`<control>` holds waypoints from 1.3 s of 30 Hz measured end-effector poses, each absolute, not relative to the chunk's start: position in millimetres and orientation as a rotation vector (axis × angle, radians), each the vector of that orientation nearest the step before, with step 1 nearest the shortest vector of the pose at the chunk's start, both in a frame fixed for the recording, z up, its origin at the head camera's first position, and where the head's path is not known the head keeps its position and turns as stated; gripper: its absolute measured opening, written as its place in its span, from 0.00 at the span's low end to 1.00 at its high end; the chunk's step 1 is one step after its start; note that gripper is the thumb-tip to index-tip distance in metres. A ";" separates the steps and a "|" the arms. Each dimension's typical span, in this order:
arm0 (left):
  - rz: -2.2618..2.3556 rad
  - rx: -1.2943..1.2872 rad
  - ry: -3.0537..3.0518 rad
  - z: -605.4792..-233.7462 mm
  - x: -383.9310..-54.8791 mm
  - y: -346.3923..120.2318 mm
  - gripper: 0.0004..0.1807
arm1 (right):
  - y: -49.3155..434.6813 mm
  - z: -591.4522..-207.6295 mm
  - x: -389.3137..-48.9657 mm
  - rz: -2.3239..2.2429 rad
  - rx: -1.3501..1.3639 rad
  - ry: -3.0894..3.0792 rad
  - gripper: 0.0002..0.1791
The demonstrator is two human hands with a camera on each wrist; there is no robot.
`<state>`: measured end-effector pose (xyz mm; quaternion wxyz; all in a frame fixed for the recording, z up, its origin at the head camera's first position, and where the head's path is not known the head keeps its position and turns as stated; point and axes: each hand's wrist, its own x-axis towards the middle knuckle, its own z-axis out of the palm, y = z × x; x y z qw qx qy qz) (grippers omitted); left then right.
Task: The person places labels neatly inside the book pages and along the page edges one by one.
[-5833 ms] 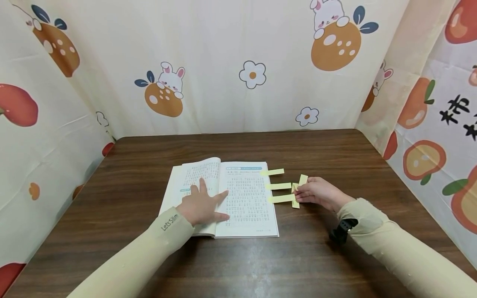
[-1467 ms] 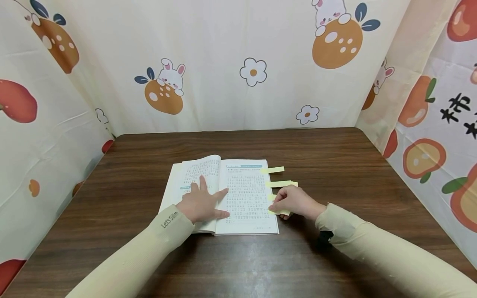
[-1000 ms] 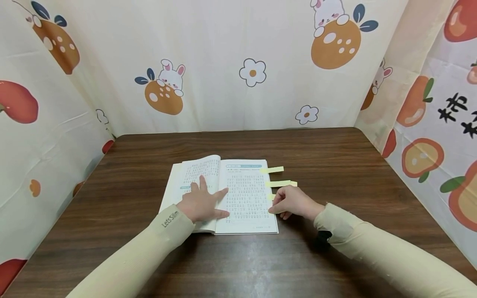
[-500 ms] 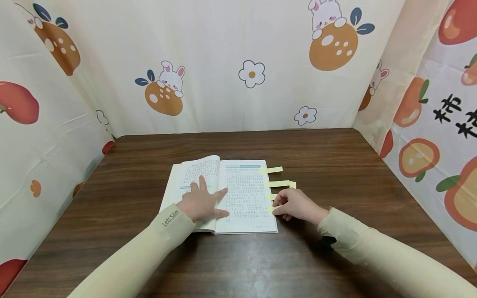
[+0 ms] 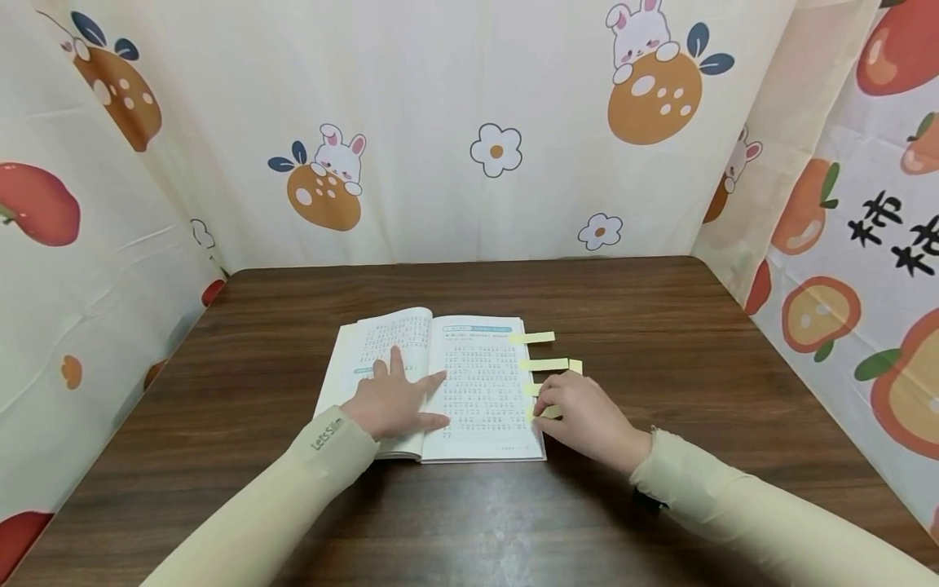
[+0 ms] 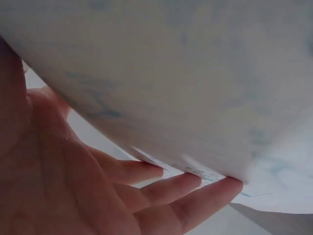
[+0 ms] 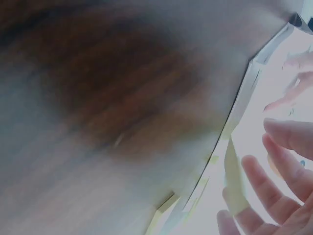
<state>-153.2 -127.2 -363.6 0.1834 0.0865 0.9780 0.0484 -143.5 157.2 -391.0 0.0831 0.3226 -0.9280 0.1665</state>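
Observation:
An open book (image 5: pixel 480 383) with printed pages lies on the table. My left hand (image 5: pixel 389 399) rests on it with fingers spread across the inner fold; the left wrist view shows its straight fingers against a page. Several yellow sticky strips stick out past the right page's edge, among them a top strip (image 5: pixel 539 337) and a longer strip (image 5: pixel 546 364) below it. My right hand (image 5: pixel 590 420) is at the lowest strip (image 5: pixel 553 412), fingertips over it and partly hiding it. In the right wrist view the thumb and fingers stand loosely apart, the strip (image 7: pixel 234 176) behind them.
A small yellow piece (image 5: pixel 575 367) lies at the outer end of the longer strip. The dark wooden table (image 5: pixel 477 522) is bordered by a patterned curtain (image 5: pixel 411 204) at the back and sides. My right wrist wears a dark band, mostly hidden.
Since the earliest frame, my right hand left the loose strips, moved toward me and leftward to the page edge, and the lowest strip appeared there. Lately its fingers loosened. The left hand stays put.

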 end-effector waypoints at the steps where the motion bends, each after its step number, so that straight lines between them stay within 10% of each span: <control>1: 0.141 0.242 2.761 -363.3 -153.0 -127.3 0.42 | 156.7 -391.8 -142.3 0.480 0.999 -2.734 0.05; 39: 0.223 0.289 2.863 -367.3 -149.1 -140.7 0.53 | 157.6 -393.0 -131.2 0.310 1.487 -2.554 0.07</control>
